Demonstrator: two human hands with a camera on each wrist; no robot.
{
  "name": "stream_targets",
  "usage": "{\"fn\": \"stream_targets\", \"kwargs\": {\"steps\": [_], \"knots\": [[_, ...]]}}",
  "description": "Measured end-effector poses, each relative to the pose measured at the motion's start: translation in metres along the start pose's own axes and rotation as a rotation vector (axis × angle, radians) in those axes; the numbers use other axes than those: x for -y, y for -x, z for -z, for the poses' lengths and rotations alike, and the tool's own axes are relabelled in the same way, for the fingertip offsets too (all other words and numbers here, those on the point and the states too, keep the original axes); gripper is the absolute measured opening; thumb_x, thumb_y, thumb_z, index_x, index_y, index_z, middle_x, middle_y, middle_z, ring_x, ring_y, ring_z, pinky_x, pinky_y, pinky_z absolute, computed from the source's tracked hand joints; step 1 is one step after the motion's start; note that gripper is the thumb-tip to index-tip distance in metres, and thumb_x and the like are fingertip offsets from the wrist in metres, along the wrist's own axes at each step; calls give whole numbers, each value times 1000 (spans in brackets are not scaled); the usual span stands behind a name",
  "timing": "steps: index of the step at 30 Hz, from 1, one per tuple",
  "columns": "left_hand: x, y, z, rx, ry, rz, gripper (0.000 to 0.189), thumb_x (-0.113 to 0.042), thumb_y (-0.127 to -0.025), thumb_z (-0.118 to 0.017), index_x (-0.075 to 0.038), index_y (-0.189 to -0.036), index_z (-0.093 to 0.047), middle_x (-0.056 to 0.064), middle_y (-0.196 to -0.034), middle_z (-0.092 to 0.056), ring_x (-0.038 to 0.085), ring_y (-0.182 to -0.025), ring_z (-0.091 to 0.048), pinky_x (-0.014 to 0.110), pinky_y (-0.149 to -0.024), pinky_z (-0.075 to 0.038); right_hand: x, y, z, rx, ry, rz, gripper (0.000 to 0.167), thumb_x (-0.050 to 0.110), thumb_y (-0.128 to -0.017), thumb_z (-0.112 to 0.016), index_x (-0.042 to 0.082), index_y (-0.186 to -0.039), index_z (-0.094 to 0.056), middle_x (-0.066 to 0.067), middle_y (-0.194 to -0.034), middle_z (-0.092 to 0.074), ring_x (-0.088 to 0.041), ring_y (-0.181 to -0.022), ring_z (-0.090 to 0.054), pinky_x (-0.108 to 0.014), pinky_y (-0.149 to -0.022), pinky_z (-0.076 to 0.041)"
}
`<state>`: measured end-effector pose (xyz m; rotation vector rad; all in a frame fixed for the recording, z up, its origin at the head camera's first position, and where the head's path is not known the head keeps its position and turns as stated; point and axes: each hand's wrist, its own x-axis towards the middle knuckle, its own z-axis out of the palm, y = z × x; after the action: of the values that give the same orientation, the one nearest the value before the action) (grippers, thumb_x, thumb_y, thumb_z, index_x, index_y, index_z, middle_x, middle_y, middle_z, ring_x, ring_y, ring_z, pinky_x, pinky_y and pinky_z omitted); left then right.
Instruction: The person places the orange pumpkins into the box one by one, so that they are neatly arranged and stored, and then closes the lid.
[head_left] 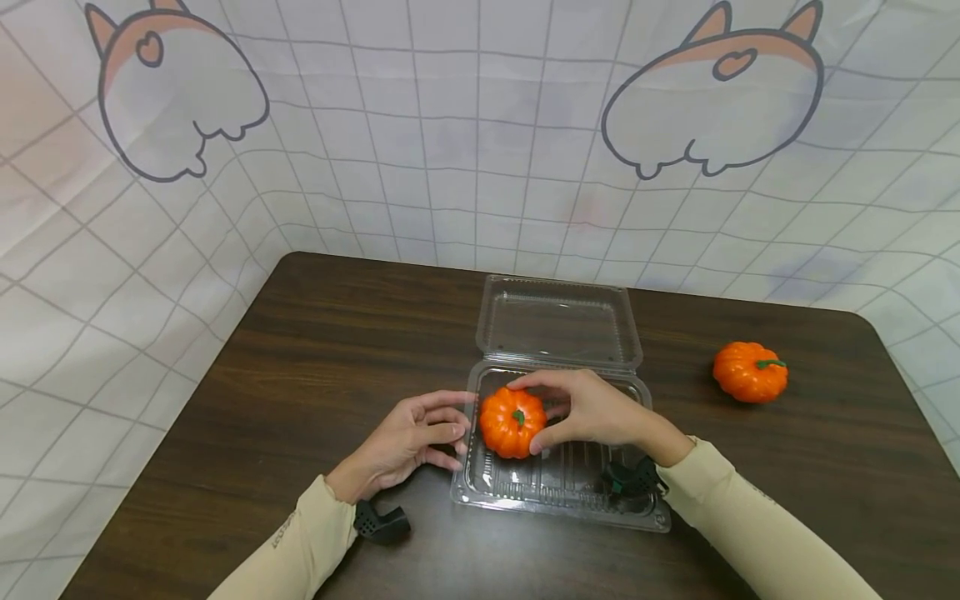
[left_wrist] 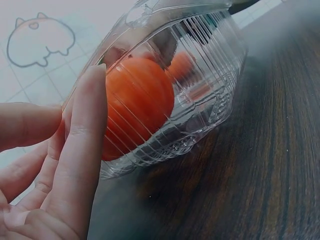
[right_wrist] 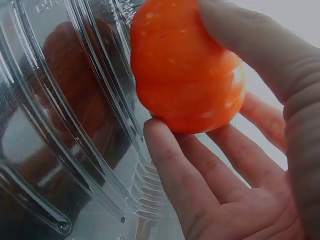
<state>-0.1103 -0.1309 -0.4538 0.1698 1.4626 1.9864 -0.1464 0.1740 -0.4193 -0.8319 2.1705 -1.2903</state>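
Note:
A small orange toy pumpkin [head_left: 513,423] with a green stem is in the left part of the base of a clear plastic clamshell container [head_left: 570,496]. My right hand [head_left: 592,408] grips this pumpkin from its right side, thumb toward the front and fingers round the back. In the right wrist view the thumb and fingers hold the pumpkin [right_wrist: 185,70] from opposite sides. At the container's left edge, my left hand [head_left: 412,437] pinches the rim between thumb and fingers. Through the clear wall, the left wrist view shows the pumpkin [left_wrist: 140,102] close beside the fingers [left_wrist: 82,130].
The container's lid [head_left: 555,321] lies open toward the back of the dark wooden table [head_left: 337,333]. A second orange pumpkin [head_left: 750,372] rests on the table at the right. White grid-patterned cloth [head_left: 450,125] hangs behind and at the sides.

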Motion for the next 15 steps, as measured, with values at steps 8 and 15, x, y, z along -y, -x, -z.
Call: {"fn": "stream_targets", "kwargs": {"steps": [8,15], "knots": [[3,0,0,-8,12,2,61,-8,-97,-71,-1,-152,-45,0,-104,-67,11,-79,-71,30,-69,-67,-3,0,-2,21,42,-18,75,32,-79,-91,17,-145,-58,-10,-146,-61,-28,-126,-67,-29,-99,-62],[3,1,0,-13,8,-1,64,-10,-96,-74,0,-152,-45,0,-104,-67,11,-79,-71,29,-69,-67,-5,0,-2,37,8,-18,75,29,-79,-91,18,-145,-58,-11,-147,-60,-30,-128,-65,-29,-100,-61]]}}
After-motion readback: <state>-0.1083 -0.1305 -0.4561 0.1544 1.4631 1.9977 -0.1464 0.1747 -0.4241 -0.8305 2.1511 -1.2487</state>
